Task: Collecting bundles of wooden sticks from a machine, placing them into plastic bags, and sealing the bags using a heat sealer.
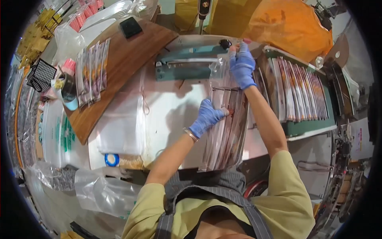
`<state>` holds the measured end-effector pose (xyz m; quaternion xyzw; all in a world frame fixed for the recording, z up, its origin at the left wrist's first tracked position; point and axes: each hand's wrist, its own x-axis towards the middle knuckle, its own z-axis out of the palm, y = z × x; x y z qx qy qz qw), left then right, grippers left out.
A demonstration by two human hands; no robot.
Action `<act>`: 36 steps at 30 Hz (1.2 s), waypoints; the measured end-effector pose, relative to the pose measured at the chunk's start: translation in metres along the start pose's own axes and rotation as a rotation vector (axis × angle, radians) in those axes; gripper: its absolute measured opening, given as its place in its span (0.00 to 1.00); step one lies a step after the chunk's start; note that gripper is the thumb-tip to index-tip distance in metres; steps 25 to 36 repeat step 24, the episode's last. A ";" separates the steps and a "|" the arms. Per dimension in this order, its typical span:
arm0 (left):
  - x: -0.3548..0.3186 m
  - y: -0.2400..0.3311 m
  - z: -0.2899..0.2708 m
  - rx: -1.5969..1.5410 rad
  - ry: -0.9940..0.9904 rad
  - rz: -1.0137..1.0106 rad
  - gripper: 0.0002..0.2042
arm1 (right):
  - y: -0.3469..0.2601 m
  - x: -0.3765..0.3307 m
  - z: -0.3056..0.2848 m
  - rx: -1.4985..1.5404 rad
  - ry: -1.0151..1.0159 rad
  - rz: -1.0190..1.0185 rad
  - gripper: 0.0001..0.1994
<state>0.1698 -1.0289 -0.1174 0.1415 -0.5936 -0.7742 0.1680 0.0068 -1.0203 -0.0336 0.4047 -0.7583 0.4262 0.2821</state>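
My left hand (207, 118), in a blue glove with bare fingertips, holds a long clear plastic bag (223, 139) filled with several flat printed packets. Its thumb lies across the bag's front. The loose upper end of the bag reaches the right part of a blue-green bag sealer (183, 71). My right hand (242, 65), gloved the same way, is at the sealer's right end, beside its black knob (225, 44). Its fingers are curled, and whatever is between them is hidden.
To the right, a green-lined box (306, 127) holds a row of printed packets (302, 89). A brown wooden board (131, 59) at the left carries more packets (92, 73) and a black phone (130, 27). Clear bags (119, 131) and a blue tape roll (112, 160) lie on the white table.
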 end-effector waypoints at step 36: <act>-0.192 -0.065 -0.119 -0.062 0.480 -0.279 0.34 | 0.066 -0.027 0.082 0.932 -0.118 0.786 0.08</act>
